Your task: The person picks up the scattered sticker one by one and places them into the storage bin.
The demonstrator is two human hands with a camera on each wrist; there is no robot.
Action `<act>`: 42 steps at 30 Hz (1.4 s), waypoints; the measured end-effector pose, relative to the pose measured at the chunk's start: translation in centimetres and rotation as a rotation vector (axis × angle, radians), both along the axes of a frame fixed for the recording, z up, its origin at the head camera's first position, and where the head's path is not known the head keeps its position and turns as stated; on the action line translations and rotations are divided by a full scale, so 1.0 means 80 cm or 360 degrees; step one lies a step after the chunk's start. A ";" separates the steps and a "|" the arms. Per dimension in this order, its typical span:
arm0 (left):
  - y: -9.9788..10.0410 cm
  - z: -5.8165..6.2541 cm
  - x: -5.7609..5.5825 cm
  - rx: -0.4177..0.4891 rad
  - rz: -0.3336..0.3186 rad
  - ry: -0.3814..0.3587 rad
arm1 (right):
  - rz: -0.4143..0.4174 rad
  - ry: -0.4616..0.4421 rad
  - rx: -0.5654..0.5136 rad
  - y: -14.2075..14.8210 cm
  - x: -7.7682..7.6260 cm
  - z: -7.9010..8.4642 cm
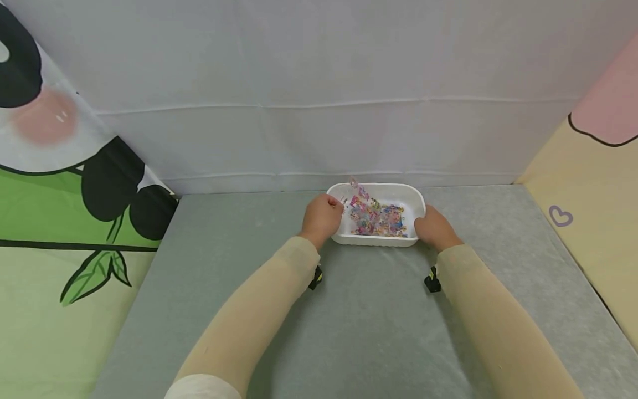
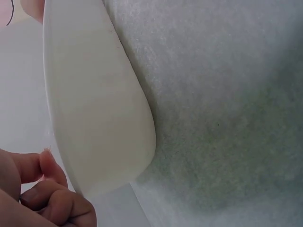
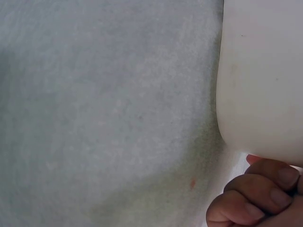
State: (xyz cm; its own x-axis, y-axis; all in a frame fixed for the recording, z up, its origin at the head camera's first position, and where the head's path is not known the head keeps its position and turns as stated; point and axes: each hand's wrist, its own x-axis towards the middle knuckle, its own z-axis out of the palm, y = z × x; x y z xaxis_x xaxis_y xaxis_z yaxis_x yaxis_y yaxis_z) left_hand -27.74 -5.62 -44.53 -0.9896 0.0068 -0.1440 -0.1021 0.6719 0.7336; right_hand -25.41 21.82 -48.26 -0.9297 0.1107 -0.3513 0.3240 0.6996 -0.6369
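A white plastic tray (image 1: 375,241) with rounded corners sits at the far edge of the grey table cover. Inside it lies a heap of tiny multicoloured bead-like pieces (image 1: 381,221), pink, clear and blue, with some clear pink ones rising over the back rim. My left hand (image 1: 321,217) is at the tray's left end, fingers curled at the rim; in the left wrist view its thumb and fingers (image 2: 57,203) bend close beside the tray's corner. At the other end my right hand (image 1: 436,228) grips the rim, its curled fingers (image 3: 258,194) under the tray's edge in the right wrist view.
A grey cloth (image 1: 369,321) covers the table. Behind the tray hangs a white sheet (image 1: 309,144). Printed panels stand on both sides, a green one (image 1: 30,205) at left and a yellow one (image 1: 598,183) at right. Black wrist devices (image 1: 432,280) hang under the sleeves.
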 end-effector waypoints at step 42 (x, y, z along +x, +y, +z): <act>-0.039 -0.011 0.002 -0.0136 -0.0119 0.0092 | 0.0016 -0.0023 0.0034 0.001 -0.003 -0.005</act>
State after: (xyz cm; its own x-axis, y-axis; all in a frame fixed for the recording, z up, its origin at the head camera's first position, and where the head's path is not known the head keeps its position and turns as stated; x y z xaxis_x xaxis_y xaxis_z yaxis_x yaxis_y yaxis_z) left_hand -27.58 -8.73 -45.44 -0.9935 0.0709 -0.0896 -0.0085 0.7364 0.6764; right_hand -25.63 21.88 -48.70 -0.9257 0.1089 -0.3621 0.3257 0.7161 -0.6173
